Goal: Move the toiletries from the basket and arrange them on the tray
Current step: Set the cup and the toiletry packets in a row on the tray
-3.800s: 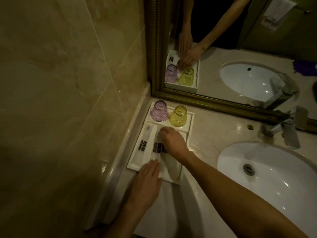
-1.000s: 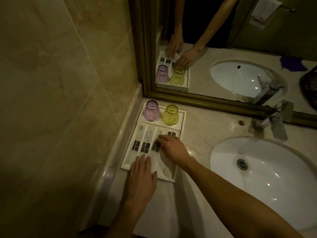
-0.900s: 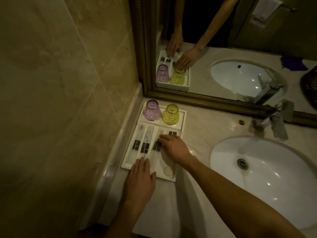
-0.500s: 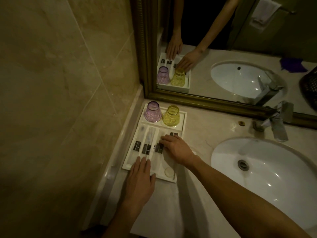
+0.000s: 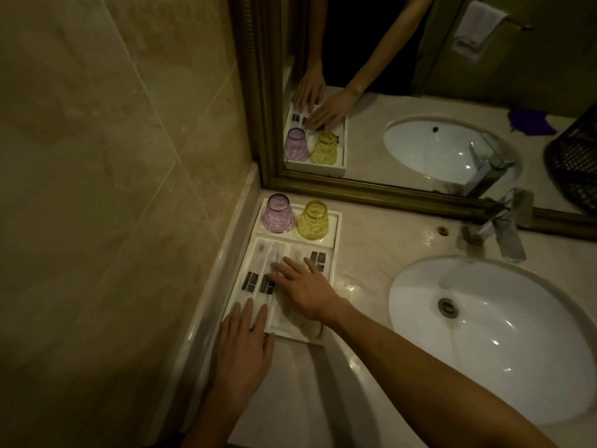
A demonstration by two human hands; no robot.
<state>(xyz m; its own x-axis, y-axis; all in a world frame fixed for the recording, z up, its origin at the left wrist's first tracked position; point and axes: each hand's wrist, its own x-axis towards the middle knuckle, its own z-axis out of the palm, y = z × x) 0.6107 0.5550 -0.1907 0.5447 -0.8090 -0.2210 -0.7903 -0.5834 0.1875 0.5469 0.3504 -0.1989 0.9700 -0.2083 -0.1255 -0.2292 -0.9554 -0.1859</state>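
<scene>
A white tray (image 5: 336, 234) sits in the counter's back-left corner against the wall. Several white toiletry packets with dark labels (image 5: 250, 281) lie side by side in its front section. A purple cup (image 5: 278, 214) and a yellow cup (image 5: 313, 220) stand upside down at the tray's back. My right hand (image 5: 302, 286) lies flat on the packets, fingers spread, pressing on the middle ones. My left hand (image 5: 245, 344) rests flat on the tray's near edge, fingertips on the packet ends. A dark mesh basket (image 5: 575, 160) shows only as a reflection in the mirror at the far right.
A white oval sink (image 5: 491, 337) fills the counter to the right, with a chrome tap (image 5: 504, 227) behind it. A gold-framed mirror (image 5: 387, 195) runs along the back. The tiled wall (image 5: 113, 189) is close on the left. A purple cloth (image 5: 529, 121) shows in the reflection.
My right hand has slid left across the packets, from the right-hand ones onto the middle ones. My left hand stays at the tray's near edge. More packets lie in the tray than several seconds ago.
</scene>
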